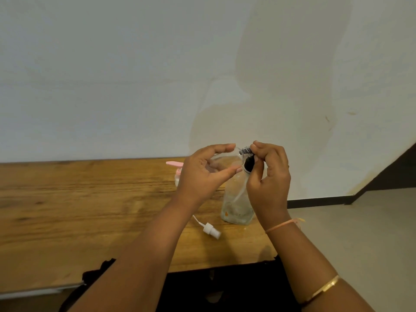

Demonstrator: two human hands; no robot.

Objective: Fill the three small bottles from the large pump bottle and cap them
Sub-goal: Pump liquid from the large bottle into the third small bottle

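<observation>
The left hand (202, 174) is curled in a narrow C around a small clear bottle (222, 162), thumb under it and forefinger over it, holding the bottle on its side above the surface with its neck pointing toward 3 o'clock. The right hand (269, 176) is closed in a pinch on a black ribbed cap (247, 158) that sits at the neck of that bottle; whether the cap is seated on the thread cannot be told. A thin orange thread (281, 225) circles the right wrist and a gold bangle (322, 291) sits further up the forearm. The wooden surface (90, 210) runs from 9 o'clock across to just past the middle, with a pale scuffed wall (157, 75) behind it at 12 o'clock and a light floor (360, 233) with a dark skirting strip at 3 o'clock. Directly below the hands, partly hidden by the right hand, a large clear bottle (236, 208) stands upright on the surface with a dip tube showing inside it; how much liquid it holds cannot be told. At 7 o'clock from that bottle, well apart from the hands, a white spray-pump top (210, 229) lies on its side on the surface with its thin tube pointing toward 11 o'clock. Behind the left hand, at 10 o'clock, the pink pump head (176, 165) of another bottle shows, its body mostly hidden.
</observation>
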